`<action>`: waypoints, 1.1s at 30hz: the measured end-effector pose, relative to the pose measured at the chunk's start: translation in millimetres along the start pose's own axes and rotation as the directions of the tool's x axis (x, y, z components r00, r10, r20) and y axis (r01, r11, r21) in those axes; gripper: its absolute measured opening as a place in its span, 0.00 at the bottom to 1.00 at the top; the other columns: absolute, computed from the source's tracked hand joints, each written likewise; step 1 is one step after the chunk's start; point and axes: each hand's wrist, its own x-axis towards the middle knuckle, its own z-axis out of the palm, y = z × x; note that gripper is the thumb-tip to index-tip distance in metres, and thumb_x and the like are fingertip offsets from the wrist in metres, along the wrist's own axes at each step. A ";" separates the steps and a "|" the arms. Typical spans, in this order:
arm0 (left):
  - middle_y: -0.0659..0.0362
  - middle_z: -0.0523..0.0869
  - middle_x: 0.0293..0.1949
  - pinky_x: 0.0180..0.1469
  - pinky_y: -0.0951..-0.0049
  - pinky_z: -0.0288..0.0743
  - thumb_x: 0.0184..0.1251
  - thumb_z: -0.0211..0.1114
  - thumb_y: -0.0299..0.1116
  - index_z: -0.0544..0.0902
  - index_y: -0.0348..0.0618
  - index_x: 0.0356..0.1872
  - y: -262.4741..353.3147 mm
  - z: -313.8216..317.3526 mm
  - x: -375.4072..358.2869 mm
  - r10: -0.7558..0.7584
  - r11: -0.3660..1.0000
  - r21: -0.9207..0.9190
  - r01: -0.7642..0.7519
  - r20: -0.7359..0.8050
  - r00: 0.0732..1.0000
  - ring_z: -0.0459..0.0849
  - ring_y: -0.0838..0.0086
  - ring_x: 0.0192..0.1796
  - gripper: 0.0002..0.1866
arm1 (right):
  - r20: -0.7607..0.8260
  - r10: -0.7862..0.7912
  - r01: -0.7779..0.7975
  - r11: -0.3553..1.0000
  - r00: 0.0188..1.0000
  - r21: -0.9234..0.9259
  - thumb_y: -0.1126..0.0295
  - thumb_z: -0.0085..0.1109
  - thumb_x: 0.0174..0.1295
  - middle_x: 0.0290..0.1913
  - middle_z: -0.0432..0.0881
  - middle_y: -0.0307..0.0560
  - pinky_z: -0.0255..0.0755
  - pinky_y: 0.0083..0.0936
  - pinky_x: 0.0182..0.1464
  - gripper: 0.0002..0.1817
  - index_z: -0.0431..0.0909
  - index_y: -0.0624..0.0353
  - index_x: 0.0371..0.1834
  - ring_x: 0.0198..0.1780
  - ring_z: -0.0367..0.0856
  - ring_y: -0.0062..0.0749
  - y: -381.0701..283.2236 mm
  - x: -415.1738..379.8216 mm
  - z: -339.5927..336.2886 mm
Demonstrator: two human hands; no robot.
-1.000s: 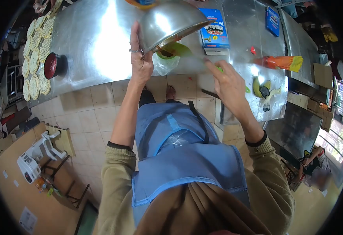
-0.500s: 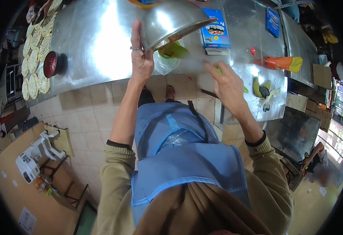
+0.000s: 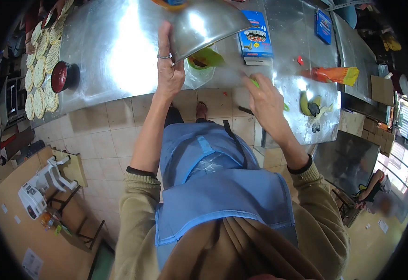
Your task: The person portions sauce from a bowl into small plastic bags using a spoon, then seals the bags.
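My left hand grips the edge of a shiny metal mixing bowl, which is tipped over with its opening facing down and to the right. My right hand is closed around the green handle of a spatula. The green blade of the spatula is under the bowl's lower rim; its shaft is blurred. Below the blade, a clear plastic bag sits at the edge of the steel table. Something dark reddish shows beside the blade. The inside of the bowl is mostly hidden.
Flat pale dough rounds line the left end, beside a dark red bowl. A blue box, an orange packet and yellow-green peels lie to the right. A co-worker's hand is at upper left.
My right hand has shifted slightly left, and the spatula blade slightly up. The bowl stays tipped in my left hand. At upper left, a co-worker's hands have moved and a dark bowl now shows.
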 end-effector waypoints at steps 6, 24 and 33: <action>0.54 0.53 0.71 0.73 0.66 0.48 0.51 0.48 0.05 0.48 0.48 0.71 1.6 1.2 0.2 0.011 1.000 -0.020 -0.010 0.007 1.000 0.53 0.65 0.72 0.45 | -0.058 0.047 -0.045 0.999 0.997 0.029 0.80 0.56 0.45 0.38 0.72 0.44 0.74 0.32 0.37 0.33 0.71 0.46 0.60 0.39 0.76 0.37 6.7 11.9 -16.5; 0.53 0.53 0.72 0.71 0.71 0.49 0.53 0.47 0.06 0.49 0.41 0.71 2.7 0.3 0.8 0.009 0.999 -0.033 -0.012 -0.068 0.998 0.54 0.64 0.72 0.42 | -0.010 0.103 -0.102 0.990 0.995 0.095 0.79 0.53 0.52 0.40 0.74 0.43 0.74 0.34 0.37 0.26 0.73 0.48 0.58 0.41 0.77 0.40 5.4 -2.0 2.5; 0.58 0.54 0.70 0.71 0.67 0.52 0.43 0.41 0.10 0.47 0.44 0.71 8.5 -8.3 1.4 -0.066 0.985 -0.168 0.045 -0.122 0.990 0.55 0.68 0.70 0.46 | 0.218 0.273 -0.341 0.854 0.937 0.393 0.73 0.47 0.63 0.33 0.77 0.51 0.71 0.39 0.40 0.16 0.77 0.53 0.53 0.36 0.78 0.49 15.7 -3.6 -24.6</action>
